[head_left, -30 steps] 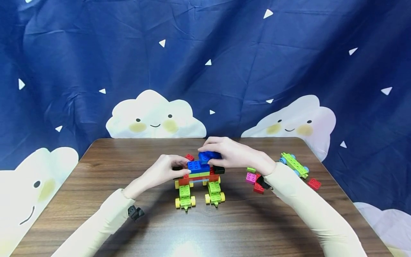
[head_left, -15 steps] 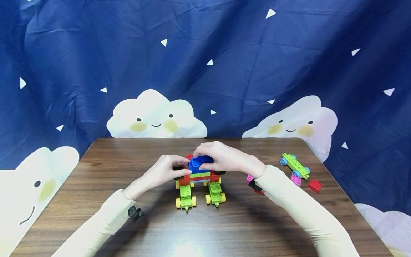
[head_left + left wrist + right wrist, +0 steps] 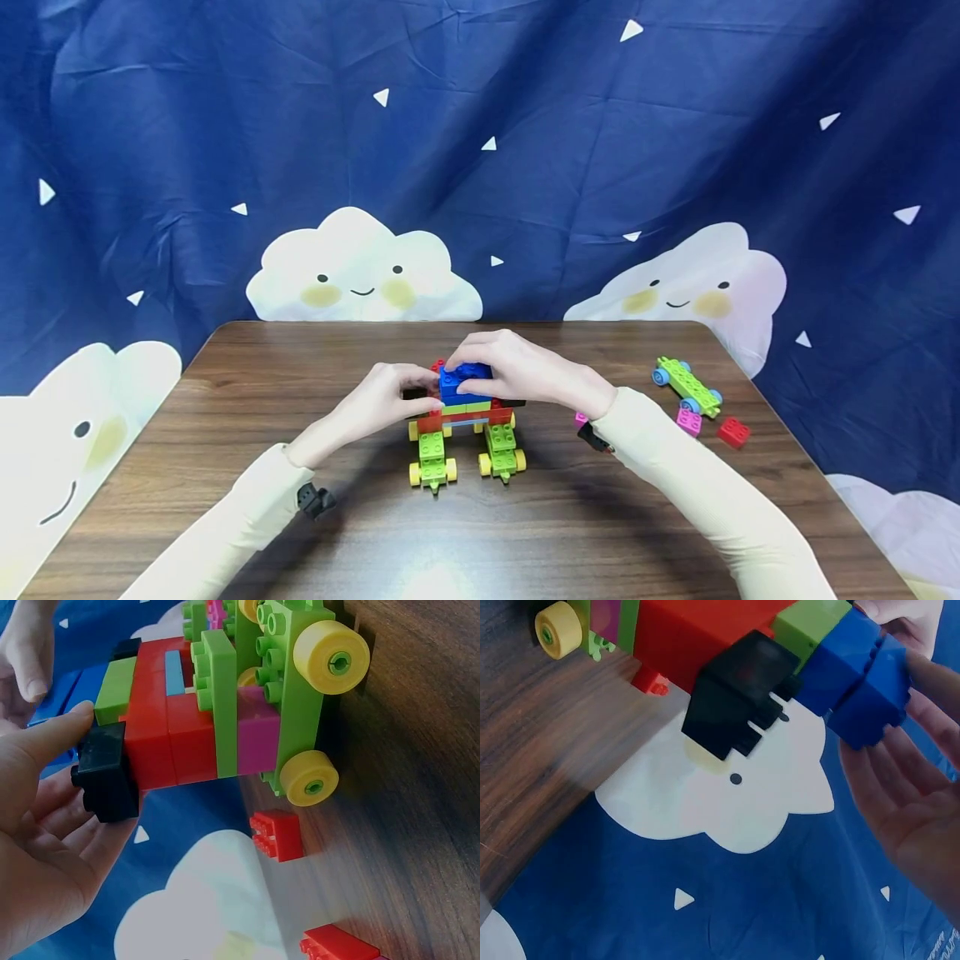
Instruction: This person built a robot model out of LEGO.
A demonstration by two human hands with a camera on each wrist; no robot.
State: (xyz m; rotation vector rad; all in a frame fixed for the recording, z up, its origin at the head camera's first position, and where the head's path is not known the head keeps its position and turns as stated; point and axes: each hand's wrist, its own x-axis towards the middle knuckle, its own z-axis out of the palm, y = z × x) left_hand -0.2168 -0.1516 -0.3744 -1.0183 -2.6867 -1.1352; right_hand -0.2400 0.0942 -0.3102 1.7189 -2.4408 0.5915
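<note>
A toy-brick build stands on the table, with a red layer above two lime wheeled bases with yellow wheels. My left hand grips its upper left side, thumb in front and fingers behind, around a black brick. On top, my right hand pinches a blue brick between thumb and fingers. This brick sits over a lower blue brick, and a thin dark gap shows at their seam in the right wrist view. My right fingers hide part of the blue bricks in the head view.
At right lie a lime wheeled base with blue wheels, a pink brick and a red brick. More bricks are partly hidden under my right wrist. Another red brick lies behind the build. A blue cloud-print cloth hangs beyond the table.
My right hand has moved left and down with the blue brick, which now lines up over the lower blue brick. My left hand has stayed on the build.
</note>
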